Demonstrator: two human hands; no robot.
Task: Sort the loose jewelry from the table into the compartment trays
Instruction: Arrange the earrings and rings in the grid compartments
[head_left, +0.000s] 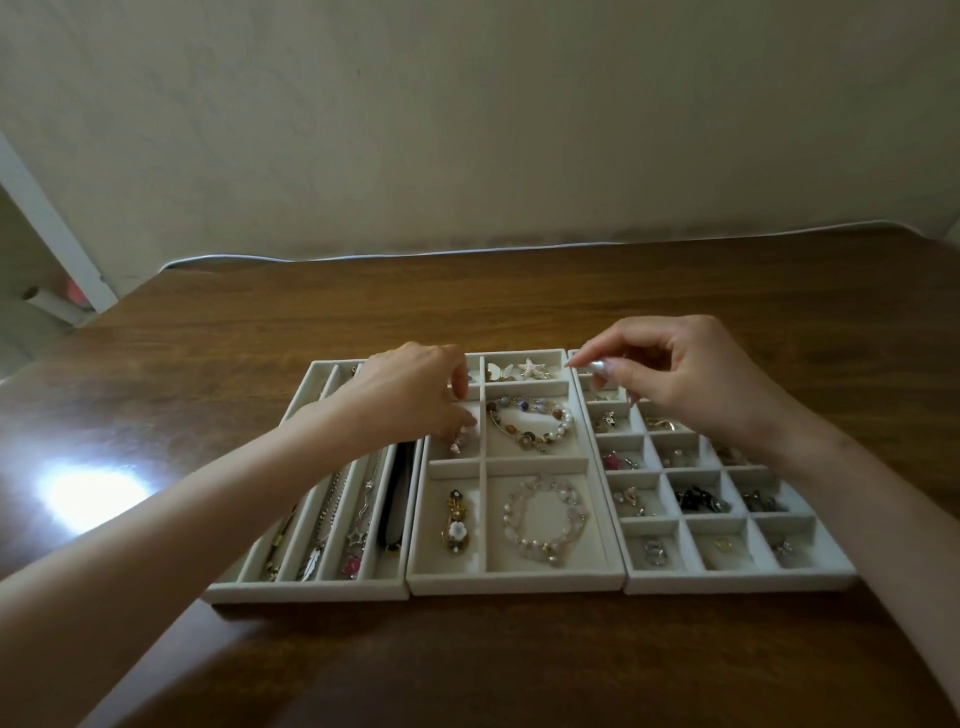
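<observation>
Your left hand (410, 384) curls its fingers down onto a small pale charm (456, 444) in the middle velvety tray (519, 583), grip unclear, your right hand (696, 379) hovers over the gridded tray (727, 584), fingers pinched, can't tell on what, glossy wooden desk (467, 306) beneath

This looks like a room in someone's home: a dark wooden desk (467, 306) pushed against a plain, slightly stained cream wall (467, 130), a white cable (363, 255) trailing along its back edge, a white door frame (47, 223) at the left, and personal jewelry trays (519, 582) laid out.
</observation>
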